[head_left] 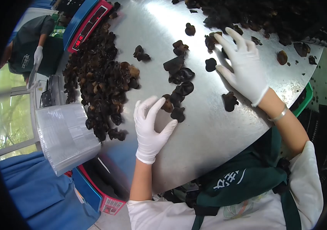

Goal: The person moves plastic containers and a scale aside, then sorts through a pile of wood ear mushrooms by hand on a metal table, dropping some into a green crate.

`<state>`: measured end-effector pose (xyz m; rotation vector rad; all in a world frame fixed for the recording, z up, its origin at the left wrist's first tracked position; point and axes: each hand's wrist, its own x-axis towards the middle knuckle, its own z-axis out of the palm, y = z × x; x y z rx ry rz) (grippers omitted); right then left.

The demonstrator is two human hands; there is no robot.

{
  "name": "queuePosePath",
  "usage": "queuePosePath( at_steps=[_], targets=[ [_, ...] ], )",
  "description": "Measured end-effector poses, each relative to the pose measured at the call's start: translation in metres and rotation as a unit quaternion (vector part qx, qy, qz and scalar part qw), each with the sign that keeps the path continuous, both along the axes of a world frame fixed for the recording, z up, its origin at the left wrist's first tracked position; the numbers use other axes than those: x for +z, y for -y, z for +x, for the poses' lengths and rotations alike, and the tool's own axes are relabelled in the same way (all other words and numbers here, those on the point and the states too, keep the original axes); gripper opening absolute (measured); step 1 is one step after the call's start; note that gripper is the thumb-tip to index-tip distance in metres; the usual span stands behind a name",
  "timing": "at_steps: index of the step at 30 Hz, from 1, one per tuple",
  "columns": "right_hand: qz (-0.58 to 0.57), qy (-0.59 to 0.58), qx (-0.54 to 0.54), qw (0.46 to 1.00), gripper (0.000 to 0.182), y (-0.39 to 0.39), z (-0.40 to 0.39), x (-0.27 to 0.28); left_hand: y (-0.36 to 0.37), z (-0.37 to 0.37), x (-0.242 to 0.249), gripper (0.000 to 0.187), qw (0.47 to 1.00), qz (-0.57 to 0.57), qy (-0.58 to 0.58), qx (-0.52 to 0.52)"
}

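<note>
Both my hands wear white gloves over a metal table (194, 153). My left hand (151, 128) has its fingers apart; thumb and fingertips touch the edge of a small group of dark, ear-shaped fungus pieces (177, 114). My right hand (244, 65) is spread out, its fingertips close to a brown piece (210, 41) and its thumb beside a small black piece (210, 64). Part of a dark piece shows under its fingers. Another single piece (230, 101) lies below that hand. More pieces (174, 65) form a loose line up the middle.
A long heap of fungus (102, 80) lies left, a darker heap (255, 15) at the top right. Stacked clear trays (67, 136) stand at the left edge, near a red-and-blue scale (85, 27). Another person (29, 46) stands at upper left. A green container (305, 100) is right.
</note>
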<state>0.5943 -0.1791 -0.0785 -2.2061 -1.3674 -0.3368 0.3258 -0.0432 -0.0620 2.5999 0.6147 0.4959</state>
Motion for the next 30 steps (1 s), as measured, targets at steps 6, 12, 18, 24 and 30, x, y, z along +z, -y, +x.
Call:
queuePosePath(
  at_steps=[6, 12, 18, 24, 30],
  targets=[
    [0.06, -0.176, 0.261, 0.947, 0.038, -0.01, -0.024, 0.017, 0.009, 0.025, 0.008, 0.048, 0.997, 0.043, -0.044, 0.043],
    [0.076, -0.227, 0.162, 0.957, 0.031, 0.02, 0.002, 0.014, 0.011, 0.01, 0.004, 0.035, 0.998, -0.02, -0.032, 0.041],
    [0.042, -0.26, 0.145, 0.954, 0.029, 0.041, -0.001, 0.012, 0.001, 0.0, 0.01, 0.029, 1.0, -0.013, -0.013, 0.024],
    [0.04, -0.201, 0.18, 0.962, 0.025, 0.039, -0.02, 0.02, 0.017, 0.043, 0.011, 0.022, 0.989, 0.138, -0.045, 0.043],
    [0.038, -0.168, 0.31, 0.935, 0.027, 0.013, -0.044, 0.014, 0.005, 0.017, 0.022, 0.01, 0.988, 0.052, 0.06, 0.133]
  ],
)
